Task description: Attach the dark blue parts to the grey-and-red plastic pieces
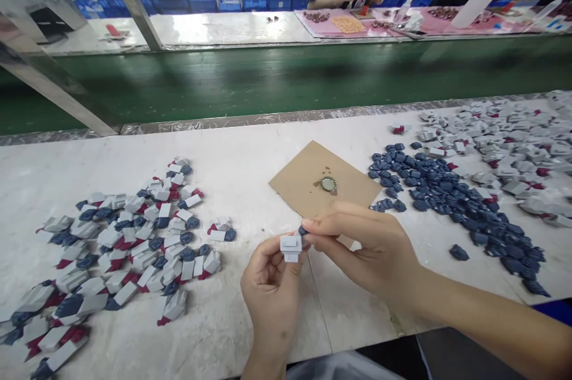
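Observation:
My left hand (270, 287) pinches a small grey plastic part (291, 246) between thumb and fingers above the table's front edge. My right hand (364, 246) comes in from the right, its fingertips closed on a small dark blue piece (302, 230) that touches the top right of the grey part. Both hands meet just in front of a brown cardboard square (308, 180) that carries a metal bottle cap (328, 184).
A pile of joined grey, blue and red parts (120, 243) lies to the left. Loose dark blue pieces (451, 195) and loose grey parts (504, 142) lie to the right. Behind the table runs a green conveyor belt (268, 79); other people's hands work on pink mats (348, 25) across it.

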Available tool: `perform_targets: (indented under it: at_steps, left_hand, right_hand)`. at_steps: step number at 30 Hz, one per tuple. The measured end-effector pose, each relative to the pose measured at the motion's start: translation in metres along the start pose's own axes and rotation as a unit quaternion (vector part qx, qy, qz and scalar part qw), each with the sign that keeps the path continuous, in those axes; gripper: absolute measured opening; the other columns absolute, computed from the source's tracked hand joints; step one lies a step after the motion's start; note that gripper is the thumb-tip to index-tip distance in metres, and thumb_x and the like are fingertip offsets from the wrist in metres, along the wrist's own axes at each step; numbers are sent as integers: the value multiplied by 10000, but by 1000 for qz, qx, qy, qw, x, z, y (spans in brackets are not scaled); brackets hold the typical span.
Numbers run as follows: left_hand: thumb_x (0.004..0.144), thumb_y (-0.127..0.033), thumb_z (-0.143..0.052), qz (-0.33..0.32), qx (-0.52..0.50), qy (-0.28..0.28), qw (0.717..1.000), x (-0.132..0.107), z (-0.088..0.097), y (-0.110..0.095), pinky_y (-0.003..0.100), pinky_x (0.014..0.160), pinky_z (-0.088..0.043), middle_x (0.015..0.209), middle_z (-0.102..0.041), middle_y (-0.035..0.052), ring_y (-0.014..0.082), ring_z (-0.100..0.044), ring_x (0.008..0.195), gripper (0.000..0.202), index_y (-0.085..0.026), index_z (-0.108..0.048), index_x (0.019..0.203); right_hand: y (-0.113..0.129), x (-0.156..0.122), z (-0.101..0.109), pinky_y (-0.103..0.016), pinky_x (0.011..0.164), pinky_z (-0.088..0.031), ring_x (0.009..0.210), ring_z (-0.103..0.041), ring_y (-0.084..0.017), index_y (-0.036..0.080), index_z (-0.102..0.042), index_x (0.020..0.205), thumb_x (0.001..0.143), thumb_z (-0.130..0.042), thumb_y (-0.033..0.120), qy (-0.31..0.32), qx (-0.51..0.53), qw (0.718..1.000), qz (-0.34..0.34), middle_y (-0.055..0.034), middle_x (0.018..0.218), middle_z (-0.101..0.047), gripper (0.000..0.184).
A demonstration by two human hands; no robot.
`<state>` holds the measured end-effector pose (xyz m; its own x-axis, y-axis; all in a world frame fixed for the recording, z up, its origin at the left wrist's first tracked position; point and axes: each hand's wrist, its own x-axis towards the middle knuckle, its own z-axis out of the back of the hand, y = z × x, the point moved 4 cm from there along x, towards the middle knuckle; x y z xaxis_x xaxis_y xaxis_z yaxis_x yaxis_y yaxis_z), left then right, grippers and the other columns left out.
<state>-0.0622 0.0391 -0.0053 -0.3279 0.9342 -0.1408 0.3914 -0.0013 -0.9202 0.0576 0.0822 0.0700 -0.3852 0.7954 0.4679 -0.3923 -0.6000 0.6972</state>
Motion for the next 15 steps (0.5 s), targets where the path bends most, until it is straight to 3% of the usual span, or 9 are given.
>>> perform_targets:
  at_steps: [5,9,12,13,15]
  left_hand:
    - [689,-209,-714,32,1,0,1000,1,0,3,217,632,-548,716,-719,21,158,-680,689,105,-178,-663,776]
    - [698,-233,-688,70,36,16,997,6,-6,0,258,694,-544,774,-722,45,173,-679,729,135,-165,-649,808]
    - [715,-311,-659,21,203,36,978,6,1,-10,301,685,-534,879,-703,74,200,-663,757,246,-176,-642,919]
    - [719,-332,-650,-28,296,24,955,5,10,-17,321,676,-526,896,-691,77,206,-652,740,291,-188,-639,971]
    - [713,-333,-648,-153,477,-24,865,3,36,-31,386,718,-491,914,-663,77,226,-618,714,386,-220,-622,1081]
  right_hand:
    - [-11,-6,-17,-210,488,-448,540,-541,-93,180,-645,837,831,-530,127,-36,10,999,-37,15,603,-586,126]
    - [-14,-11,-11,-247,663,-506,770,-613,-124,177,-632,1020,862,-476,122,-3,4,1000,-21,-46,879,-662,229]
    - [-21,-23,29,-268,717,-498,882,-597,-146,220,-540,1202,879,-458,161,-32,-84,995,-32,-68,1094,-617,339]
    - [-28,-30,51,-262,681,-494,855,-594,-149,229,-530,1216,879,-461,183,-71,-133,987,-50,-72,1104,-608,347]
    - [-50,-52,102,-250,604,-475,791,-589,-156,221,-572,1169,872,-476,221,-162,-248,949,-105,-87,1074,-612,312]
